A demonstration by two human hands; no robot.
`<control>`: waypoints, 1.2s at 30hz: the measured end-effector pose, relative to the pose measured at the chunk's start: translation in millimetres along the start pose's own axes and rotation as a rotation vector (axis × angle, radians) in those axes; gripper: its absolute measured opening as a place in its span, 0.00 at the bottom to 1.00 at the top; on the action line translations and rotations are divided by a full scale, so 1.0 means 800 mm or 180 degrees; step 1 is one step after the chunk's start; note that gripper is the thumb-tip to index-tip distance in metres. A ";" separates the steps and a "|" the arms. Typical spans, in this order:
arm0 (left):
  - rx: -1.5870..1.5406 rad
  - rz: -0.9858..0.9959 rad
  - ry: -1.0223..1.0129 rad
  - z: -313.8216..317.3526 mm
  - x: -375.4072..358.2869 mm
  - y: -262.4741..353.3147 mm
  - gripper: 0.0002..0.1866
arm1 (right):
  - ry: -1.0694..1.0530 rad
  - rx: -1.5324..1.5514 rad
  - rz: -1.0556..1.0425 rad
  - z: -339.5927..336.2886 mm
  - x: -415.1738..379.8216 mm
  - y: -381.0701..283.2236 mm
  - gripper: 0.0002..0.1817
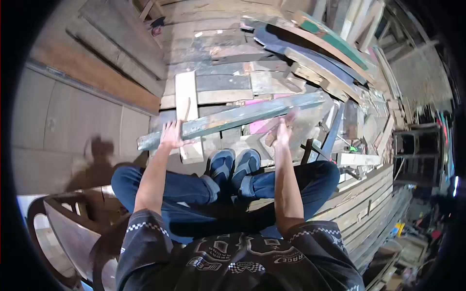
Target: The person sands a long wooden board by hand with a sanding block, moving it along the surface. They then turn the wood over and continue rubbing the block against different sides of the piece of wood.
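Blue denim knees (pixel 318 177), left hand (pixel 171 135) clamped on a grey-green beam (pixel 242 117) near its left end, right hand (pixel 283 133) blurred beside its right half, grip impossible to tell, pale board (pixel 185 92) crossing beneath, plank floor (pixel 224 83), boards (pixel 310 58) heaped toward its far right corner, dim shelf rack (pixel 416 156)

A black shirt (pixel 228 279) has white words, and checks on short sleeves (pixel 148 245). Blue jeans (pixel 187 186) have rolled cuffs (pixel 211 188). Sandals (pixel 222 167) have grey straps.

Mid-frame are two hands (pixel 172 135), one long beam (pixel 228 119), one pale plank (pixel 185 92), two sandals (pixel 222 167); upper right, one green board (pixel 343 47); lower left, one wooden chair (pixel 73 228).
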State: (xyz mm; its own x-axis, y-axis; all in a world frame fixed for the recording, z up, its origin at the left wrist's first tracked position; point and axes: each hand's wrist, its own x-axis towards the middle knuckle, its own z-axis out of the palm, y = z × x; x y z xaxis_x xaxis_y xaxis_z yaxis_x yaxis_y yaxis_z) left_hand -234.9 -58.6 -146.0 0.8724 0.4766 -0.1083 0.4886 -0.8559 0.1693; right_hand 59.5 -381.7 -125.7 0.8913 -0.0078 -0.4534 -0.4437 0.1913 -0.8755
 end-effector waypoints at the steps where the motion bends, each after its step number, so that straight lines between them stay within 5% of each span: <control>1: -0.0049 -0.0061 -0.0325 -0.009 -0.002 0.009 0.52 | 0.0181 0.0028 0.0146 0.002 0.007 0.002 0.10; 2: -0.0042 0.0004 -0.0121 0.006 -0.003 0.006 0.50 | 0.0166 0.0271 -0.0426 -0.008 0.043 0.041 0.09; 5: 0.0163 0.0033 -0.0120 0.021 0.003 0.002 0.44 | -0.0367 -0.0021 -0.0084 -0.013 0.055 0.030 0.15; 8: 0.0114 0.0154 0.0162 0.013 -0.004 0.011 0.40 | -0.0002 0.0064 0.0033 -0.004 0.076 0.061 0.31; 11: 0.0017 0.0212 0.0143 0.030 -0.002 0.010 0.41 | 0.0024 -0.0218 -0.0336 -0.002 0.106 0.107 0.29; 13: 0.0034 0.0176 -0.0009 0.023 0.000 0.030 0.42 | 0.0034 0.0224 -0.0095 0.024 0.020 0.019 0.25; 17: -0.0155 0.0273 0.0044 0.017 0.018 0.093 0.41 | 0.0465 -0.0886 -0.0718 0.012 0.059 0.042 0.25; 18: -0.0125 0.0273 0.0105 0.022 0.022 0.111 0.40 | 0.0408 -0.0646 -0.0808 0.005 0.074 0.057 0.44; 21: -0.0114 0.0219 0.0319 0.037 0.022 0.134 0.40 | 0.0213 -0.0138 -0.0261 0.017 -0.011 -0.036 0.37; 26: 0.0008 0.0173 -0.0016 0.020 0.018 0.143 0.45 | 0.0223 -0.0754 -0.1071 0.007 -0.001 -0.008 0.16; 28: -0.0140 0.0254 0.0121 0.011 0.014 0.135 0.46 | -0.0284 -0.0893 -0.0484 0.004 0.001 -0.008 0.11; 32: -0.0693 -0.0303 0.0153 -0.019 0.007 0.102 0.39 | -0.0865 -0.1512 0.0102 0.021 -0.053 -0.036 0.14; 36: -0.0828 -0.0989 0.0202 -0.007 0.008 0.056 0.28 | -0.0907 -0.2261 -0.0359 0.038 -0.086 0.001 0.20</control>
State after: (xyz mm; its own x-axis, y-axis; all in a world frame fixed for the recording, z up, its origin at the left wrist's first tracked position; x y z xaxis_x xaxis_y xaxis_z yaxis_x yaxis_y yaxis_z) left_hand -207.6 -92.6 -133.9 0.6779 0.7228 -0.1340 0.7086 -0.5939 0.3810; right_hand 0.6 -350.9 -90.1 0.8817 0.2813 -0.3788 -0.2165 -0.4721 -0.8546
